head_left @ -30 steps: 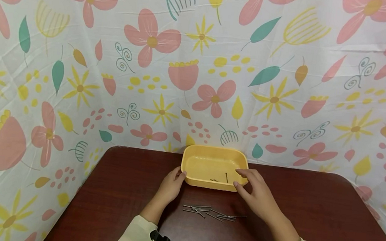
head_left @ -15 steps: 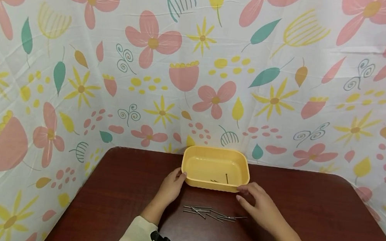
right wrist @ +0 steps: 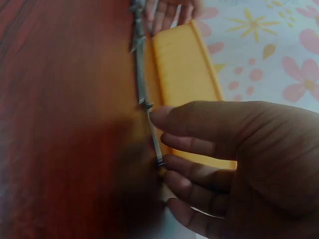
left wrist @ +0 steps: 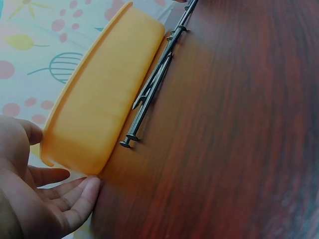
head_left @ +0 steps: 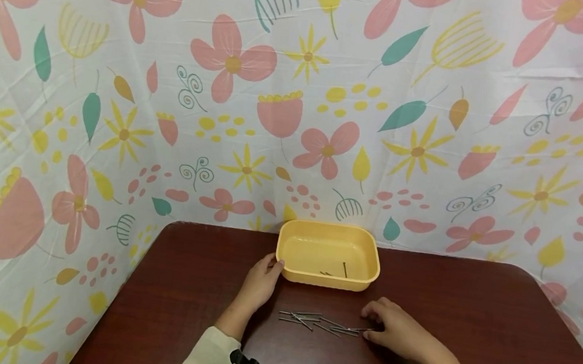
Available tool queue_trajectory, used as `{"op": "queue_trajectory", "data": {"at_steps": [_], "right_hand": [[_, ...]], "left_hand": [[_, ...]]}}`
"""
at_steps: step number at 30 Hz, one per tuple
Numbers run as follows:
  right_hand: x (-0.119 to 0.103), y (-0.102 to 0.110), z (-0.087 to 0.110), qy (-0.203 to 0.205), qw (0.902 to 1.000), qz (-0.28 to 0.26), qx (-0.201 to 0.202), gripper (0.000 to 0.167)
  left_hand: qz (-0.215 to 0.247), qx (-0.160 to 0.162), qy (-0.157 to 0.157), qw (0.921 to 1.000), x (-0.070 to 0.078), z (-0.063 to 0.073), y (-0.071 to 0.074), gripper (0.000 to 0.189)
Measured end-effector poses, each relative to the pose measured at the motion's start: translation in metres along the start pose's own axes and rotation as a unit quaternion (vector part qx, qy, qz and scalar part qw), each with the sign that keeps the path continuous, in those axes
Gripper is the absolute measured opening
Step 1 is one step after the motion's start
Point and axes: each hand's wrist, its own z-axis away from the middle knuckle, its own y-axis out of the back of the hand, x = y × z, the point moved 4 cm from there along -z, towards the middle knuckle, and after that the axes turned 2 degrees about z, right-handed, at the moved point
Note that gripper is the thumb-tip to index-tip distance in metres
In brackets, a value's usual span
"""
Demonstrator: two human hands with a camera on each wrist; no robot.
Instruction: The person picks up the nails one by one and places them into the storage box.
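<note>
1. A shallow yellow plastic tray, rectangular with rounded corners, sits at the centre of the frame, near the far edge of a glossy reddish-brown table.
2. A few dark, thin nails lie inside the tray; one, set apart from the others, is toward its right end.
3. The person's left hand, just left of centre, holds the tray's left end, thumb at the rim by the near corner and fingers against the outside.
4. Slender grey metal nails with flat heads lie loose on the table in the lower centre, in front of the tray. They form two overlapping clusters, some crossing at angles.
5. The person's right hand, right of centre in the lower half, is at the right end of these nails. Its fingers are bent, with a gap between thumb and forefinger; whether it touches a nail cannot be told.
6. Cream sleeves enter from the bottom edge. A white cloth printed with pink, yellow and teal flowers and leaves fills the upper frame.
</note>
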Motion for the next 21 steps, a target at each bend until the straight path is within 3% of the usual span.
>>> {"op": "queue_trajectory", "data": {"at_steps": [9, 21], "right_hand": [[-0.0011, -0.0015, -0.001, 0.035, 0.999, 0.016, 0.022, 0.018], [-0.0005, -0.0038, -0.0014, 0.034, 0.9994, 0.001, 0.009, 0.016]], "left_hand": [[0.003, 0.009, 0.007, 0.9999, 0.0008, -0.0012, -0.0004, 0.058], [0.0, 0.009, 0.008, 0.9999, 0.0006, -0.0006, 0.0002, 0.056]]}}
